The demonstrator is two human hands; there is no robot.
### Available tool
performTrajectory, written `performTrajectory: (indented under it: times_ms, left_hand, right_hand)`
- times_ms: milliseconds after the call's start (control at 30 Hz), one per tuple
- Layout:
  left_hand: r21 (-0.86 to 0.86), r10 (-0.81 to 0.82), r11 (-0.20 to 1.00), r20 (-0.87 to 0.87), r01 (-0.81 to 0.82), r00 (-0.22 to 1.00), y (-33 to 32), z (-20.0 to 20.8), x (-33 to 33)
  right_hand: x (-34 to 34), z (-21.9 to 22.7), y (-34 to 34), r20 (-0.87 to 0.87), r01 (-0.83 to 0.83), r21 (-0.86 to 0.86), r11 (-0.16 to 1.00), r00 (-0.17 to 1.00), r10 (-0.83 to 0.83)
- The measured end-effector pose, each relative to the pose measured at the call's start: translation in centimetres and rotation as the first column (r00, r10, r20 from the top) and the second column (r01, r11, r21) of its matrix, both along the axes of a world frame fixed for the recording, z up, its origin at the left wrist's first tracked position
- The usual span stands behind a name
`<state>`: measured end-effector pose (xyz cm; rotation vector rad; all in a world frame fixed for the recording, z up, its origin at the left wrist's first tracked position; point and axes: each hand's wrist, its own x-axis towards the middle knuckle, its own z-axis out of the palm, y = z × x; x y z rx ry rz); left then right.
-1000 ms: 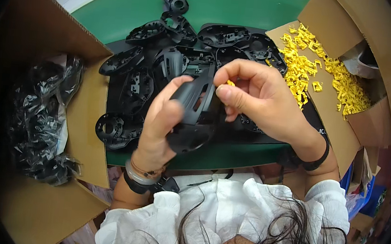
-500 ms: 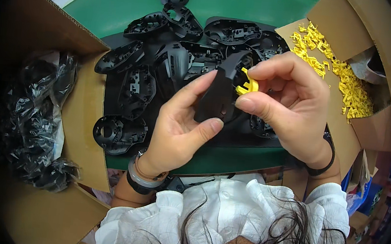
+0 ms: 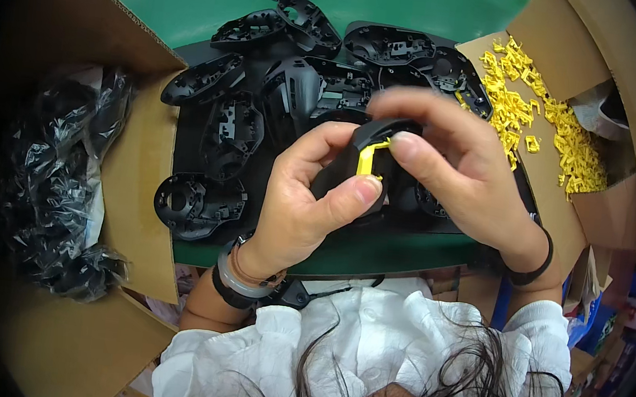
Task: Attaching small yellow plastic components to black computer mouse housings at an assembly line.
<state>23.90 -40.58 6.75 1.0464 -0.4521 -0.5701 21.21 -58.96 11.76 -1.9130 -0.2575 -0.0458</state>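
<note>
Between my two hands is a black plastic housing shell [image 3: 384, 130], its edge turned up toward me. A yellow plastic clip [image 3: 366, 159] lies against that edge; whether it is seated cannot be made out. My left hand [image 3: 298, 200] is closed around the shell's left side, its thumb on the clip's lower end. From the right, my right hand [image 3: 468, 175] grips the shell, thumb tip at the clip's upper end. Its fingers curve over the far side and are blurred. My hands hide much of the shell.
Several black housing shells [image 3: 228, 135] lie on a dark mat over the green table [image 3: 199, 0]. At right, loose yellow clips [image 3: 571, 151] fill an open cardboard box [image 3: 561, 57]. At left, another cardboard box [image 3: 139, 203] holds black parts in clear plastic bags [image 3: 64, 179].
The yellow clip has gone from my right-hand pinch to the shell's edge, with my left thumb on it. The shell has turned, and my right fingers have moved over its far side.
</note>
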Motion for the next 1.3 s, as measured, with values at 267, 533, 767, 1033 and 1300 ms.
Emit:
performTrajectory:
  times_ms: [267, 533, 767, 1033, 1300]
  left_hand:
    - [-0.101, 0.083, 0.991, -0.011, -0.083, 0.997, -0.6, 0.0, 0.0]
    - [-0.081, 0.003, 0.997, -0.012, -0.004, 1.000, -1.3, -0.6, -0.7]
    - [-0.065, 0.106, 0.991, -0.193, -0.120, 0.975, -0.7, -0.1, 0.0]
    - [0.160, 0.385, 0.778, 0.643, -0.608, 0.662, 3.7, 1.9, -1.2]
    - [0.663, -0.056, 0.196, 0.744, -0.723, 0.666, 12.1, 0.0, -3.6]
  right_hand:
    - [-0.5, -0.9, 3.1, 0.433, 0.304, -0.353, 0.885, 0.892, -0.134]
    - [-2.3, -0.7, 1.6, 0.242, 0.083, -0.313, 0.946, 0.970, -0.005]
    - [-1.6, 0.6, 1.4, 0.236, 0.047, -0.446, 0.894, 0.969, 0.067]
    - [17.3, -1.3, -0.9, 0.035, 0.143, -0.341, 0.929, 0.990, -0.140]
    - [26.1, -3.2, -5.7, 0.152, 0.166, -0.698, 0.696, 0.985, -0.083]
